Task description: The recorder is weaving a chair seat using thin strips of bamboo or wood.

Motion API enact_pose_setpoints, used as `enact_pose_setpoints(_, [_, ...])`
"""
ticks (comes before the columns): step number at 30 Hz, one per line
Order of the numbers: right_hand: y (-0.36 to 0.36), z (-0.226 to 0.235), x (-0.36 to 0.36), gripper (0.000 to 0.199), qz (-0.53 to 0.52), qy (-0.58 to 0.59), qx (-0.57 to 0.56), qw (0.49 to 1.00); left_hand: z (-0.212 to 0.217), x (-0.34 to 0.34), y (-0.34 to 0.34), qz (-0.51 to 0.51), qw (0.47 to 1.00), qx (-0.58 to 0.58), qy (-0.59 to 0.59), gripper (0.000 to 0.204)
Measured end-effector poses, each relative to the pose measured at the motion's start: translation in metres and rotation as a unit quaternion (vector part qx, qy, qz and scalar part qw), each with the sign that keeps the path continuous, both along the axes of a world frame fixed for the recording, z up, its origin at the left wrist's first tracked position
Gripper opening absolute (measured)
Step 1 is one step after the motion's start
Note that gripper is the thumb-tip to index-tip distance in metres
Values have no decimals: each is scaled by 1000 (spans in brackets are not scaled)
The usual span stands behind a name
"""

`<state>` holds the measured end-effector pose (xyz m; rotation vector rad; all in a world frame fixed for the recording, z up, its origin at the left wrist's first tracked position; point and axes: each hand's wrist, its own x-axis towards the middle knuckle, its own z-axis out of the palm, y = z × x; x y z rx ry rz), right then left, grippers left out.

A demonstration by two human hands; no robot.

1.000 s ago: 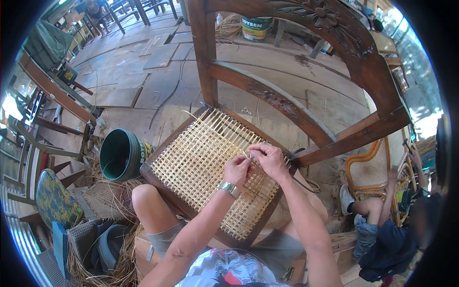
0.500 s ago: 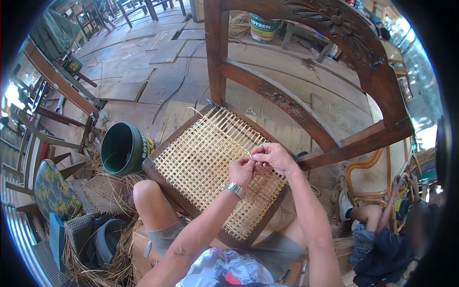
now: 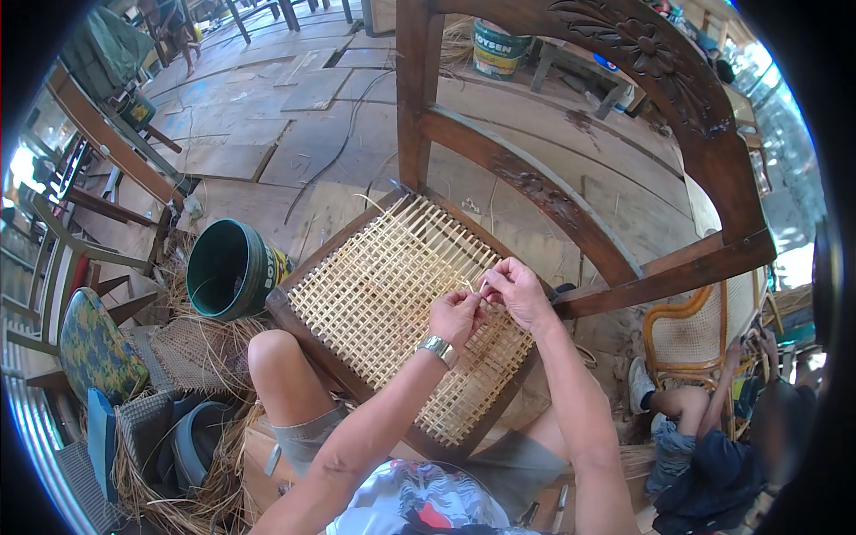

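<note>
Both hands look closer than before. My left hand (image 3: 456, 314) and right hand (image 3: 517, 290) pinch a cane strand (image 3: 475, 287) over the woven chair seat (image 3: 392, 294)'s right side; next I pull it through gently.

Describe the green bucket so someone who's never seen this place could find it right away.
Start at the dark wooden chair with the half-woven cane seat. Off the seat's left corner, a bucket lies tipped on its side amid loose straw, mouth open toward the camera. It is dark green and round, unlike the flat cushion farther left.
</note>
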<state>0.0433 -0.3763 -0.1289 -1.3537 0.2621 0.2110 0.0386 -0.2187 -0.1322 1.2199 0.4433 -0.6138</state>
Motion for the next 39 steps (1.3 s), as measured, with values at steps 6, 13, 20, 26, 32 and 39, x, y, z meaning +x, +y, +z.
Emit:
enact_pose_setpoints(6, [-4, -1, -2, 10, 44, 1, 109, 993, -7, 0, 3, -7, 999, -38, 9, 15])
enact_pose_setpoints(13, [-7, 14, 6, 9, 147, 20, -114, 982, -11, 0, 5, -3, 999, -38, 2, 16])
enact_pose_setpoints(20, [-2, 15, 8, 10, 112, 33, -40, 992, -6, -2, -2, 21, 1000, -11, -16, 17])
enact_pose_setpoints(26, [6, 9, 22, 12, 136, -27, -134, 981, -15, 0, 1, 0, 999, -41, -7, 14])
enact_pose_setpoints(32, [4, 1, 21, 12, 134, -54, -134, 980, -15, 0, 4, -7, 999, -47, -3, 12])
enact_pose_setpoints(39, [-4, 8, 16, 12, 120, 18, -35, 992, -6, -2, 1, 12, 999, -38, 4, 12])
